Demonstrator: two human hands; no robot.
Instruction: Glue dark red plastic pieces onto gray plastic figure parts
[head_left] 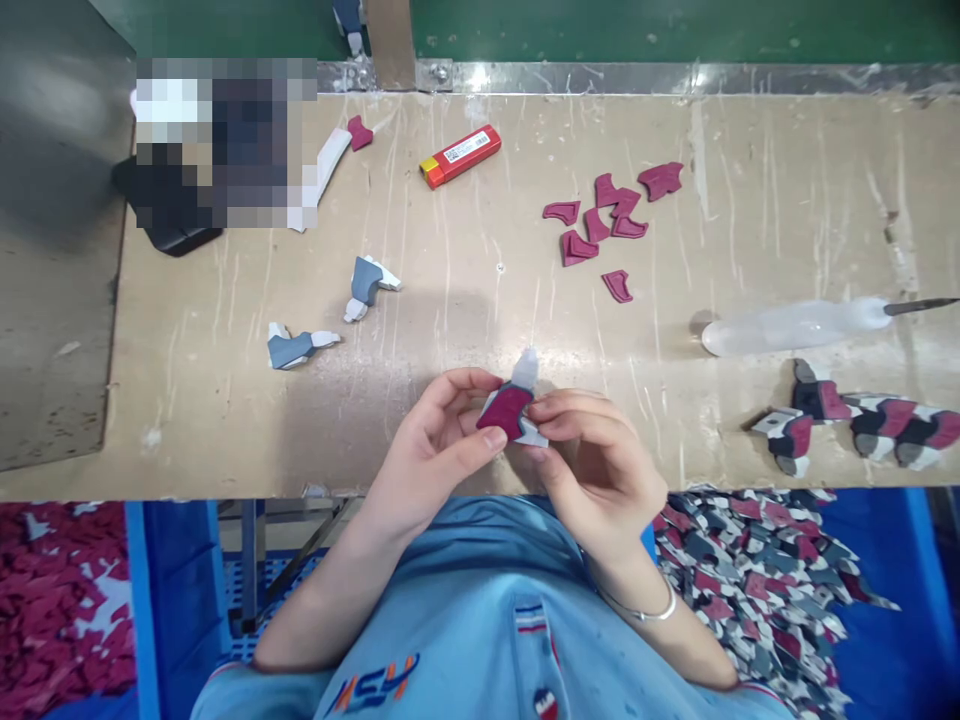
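Note:
Near the table's front edge, both hands grip one small part (506,408), which has a maroon face, dark edging, and pale grey and white ends. My left hand (442,430) pinches its left side, the thumb on the maroon face. From the right, the fingers and thumb of my right hand (592,445) close on its white lower end. The part's translucent tip points away from me. Two grey-blue and white parts (366,285) (291,348) lie to the left. Loose maroon pieces (598,225) are scattered behind and to the right.
A red box with a yellow end (465,155) lies at the back. On the right are a white bottle with a brush-like tip (799,326) and several assembled parts (885,420). Blue bins (176,600) (885,580) flank my body below the table (450,240). A metal box (56,250) stands left.

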